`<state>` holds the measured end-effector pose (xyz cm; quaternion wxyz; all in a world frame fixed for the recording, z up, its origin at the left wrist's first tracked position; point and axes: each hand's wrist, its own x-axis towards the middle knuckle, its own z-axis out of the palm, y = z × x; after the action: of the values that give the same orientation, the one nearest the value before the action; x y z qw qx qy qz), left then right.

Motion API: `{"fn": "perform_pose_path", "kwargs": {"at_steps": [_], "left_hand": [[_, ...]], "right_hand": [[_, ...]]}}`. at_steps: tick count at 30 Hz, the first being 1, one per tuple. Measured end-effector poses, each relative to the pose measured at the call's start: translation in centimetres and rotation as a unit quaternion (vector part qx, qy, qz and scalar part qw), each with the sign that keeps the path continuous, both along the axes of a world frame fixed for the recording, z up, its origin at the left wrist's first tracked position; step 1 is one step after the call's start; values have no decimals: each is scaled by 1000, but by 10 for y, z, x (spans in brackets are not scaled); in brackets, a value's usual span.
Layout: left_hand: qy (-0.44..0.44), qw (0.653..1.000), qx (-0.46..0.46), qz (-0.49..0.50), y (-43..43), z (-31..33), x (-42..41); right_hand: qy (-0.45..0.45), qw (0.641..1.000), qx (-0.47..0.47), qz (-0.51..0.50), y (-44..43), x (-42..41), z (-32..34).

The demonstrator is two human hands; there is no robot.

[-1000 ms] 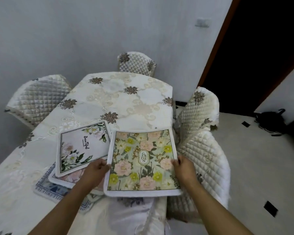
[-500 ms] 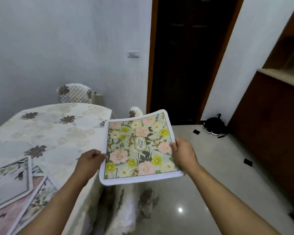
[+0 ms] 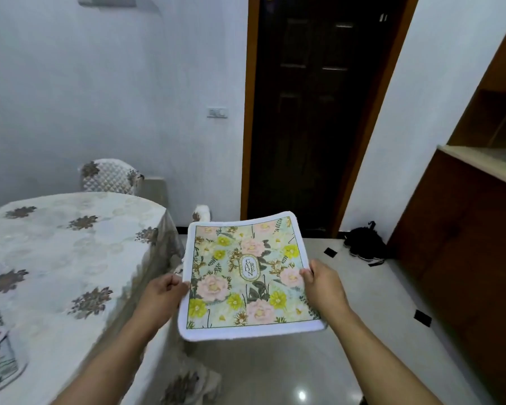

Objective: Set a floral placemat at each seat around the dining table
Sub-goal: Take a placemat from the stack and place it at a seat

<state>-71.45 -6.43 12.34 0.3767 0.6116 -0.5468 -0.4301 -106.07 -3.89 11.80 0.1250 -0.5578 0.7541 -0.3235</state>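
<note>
Both hands held the floral placemat in a closed grip: the left hand pinched its edge at nine o'clock, the right hand at three o'clock. The mat, white-bordered with pink and yellow blooms around an oval label, hung in the air over the floor, just beside the tabletop at nine o'clock.
</note>
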Motion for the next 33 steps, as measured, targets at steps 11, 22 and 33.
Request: {"fn": "perform_pose_path", "kwargs": {"at_steps": [11, 22, 33], "left_hand": [[-23, 997, 16, 78, -182, -19, -14], [-66, 947, 29, 314, -258, -24, 57], [-83, 820, 87, 560, -279, -44, 71]], "right_hand": [[74, 993, 31, 85, -251, -17, 6], [72, 941, 37, 329, -489, 119, -16], [124, 792, -13, 598, -628, 288, -29]]}}
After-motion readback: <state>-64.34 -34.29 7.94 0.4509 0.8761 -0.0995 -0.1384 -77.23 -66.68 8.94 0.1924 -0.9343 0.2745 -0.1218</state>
